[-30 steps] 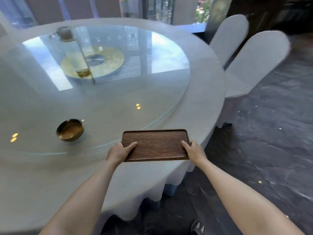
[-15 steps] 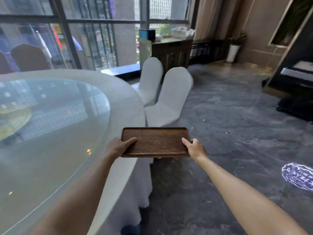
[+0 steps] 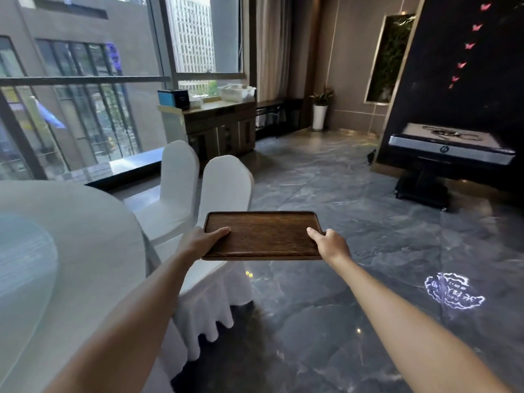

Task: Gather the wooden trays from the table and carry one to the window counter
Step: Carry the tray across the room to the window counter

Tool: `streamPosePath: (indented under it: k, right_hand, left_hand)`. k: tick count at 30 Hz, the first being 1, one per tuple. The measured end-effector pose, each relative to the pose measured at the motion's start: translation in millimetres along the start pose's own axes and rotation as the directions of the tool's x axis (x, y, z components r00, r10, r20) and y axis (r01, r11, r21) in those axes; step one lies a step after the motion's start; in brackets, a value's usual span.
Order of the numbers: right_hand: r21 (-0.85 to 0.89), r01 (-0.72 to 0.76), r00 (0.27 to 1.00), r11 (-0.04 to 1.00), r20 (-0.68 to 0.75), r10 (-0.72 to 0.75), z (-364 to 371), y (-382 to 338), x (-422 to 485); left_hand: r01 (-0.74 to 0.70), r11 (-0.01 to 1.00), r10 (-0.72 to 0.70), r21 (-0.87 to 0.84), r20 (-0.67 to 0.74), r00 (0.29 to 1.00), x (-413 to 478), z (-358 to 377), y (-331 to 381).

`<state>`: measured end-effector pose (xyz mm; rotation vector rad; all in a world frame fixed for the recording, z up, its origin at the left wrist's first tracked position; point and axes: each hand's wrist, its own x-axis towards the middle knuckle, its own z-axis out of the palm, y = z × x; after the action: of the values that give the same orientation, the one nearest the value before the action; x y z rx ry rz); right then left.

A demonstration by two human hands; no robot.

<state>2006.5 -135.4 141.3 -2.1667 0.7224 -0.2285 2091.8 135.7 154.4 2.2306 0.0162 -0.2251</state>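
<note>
A dark wooden tray is held level in the air in front of me, over the floor just right of the table. My left hand grips its left edge with the thumb on top. My right hand grips its right edge the same way. The window counter, a wooden cabinet with a blue box and a white bin on it, stands far ahead by the window. The round table with a white cloth and glass top is at my left.
Two white-covered chairs stand between the table and the counter, directly ahead of the tray. Dark marble floor stretches to the right. A black stand with a silver-edged top sits at right, a potted plant in the far corner.
The view has swung from the table to the right toward the window and counter. The tray, held in both hands, has left the table edge and now hangs over the floor.
</note>
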Motion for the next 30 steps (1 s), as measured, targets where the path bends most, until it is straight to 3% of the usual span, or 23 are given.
streamPosePath:
  k: [13, 22, 30]
  right_hand:
    - [0.040, -0.016, 0.998, 0.999, -0.056, 0.018, -20, -80, 301]
    - [0.046, 0.032, 0.999, 0.998, -0.014, -0.031, -2, -88, 528]
    - [0.052, 0.136, 0.991, 0.989, 0.015, -0.137, -7, -150, 761]
  left_hand:
    - [-0.119, 0.991, 0.119, 0.054, -0.006, 0.993, 290, 47, 157]
    - [-0.067, 0.998, 0.068, 0.019, -0.034, 0.997, 482, 117, 226]
    - [-0.027, 0.999, 0.022, -0.028, -0.139, 0.990, 670, 145, 317]
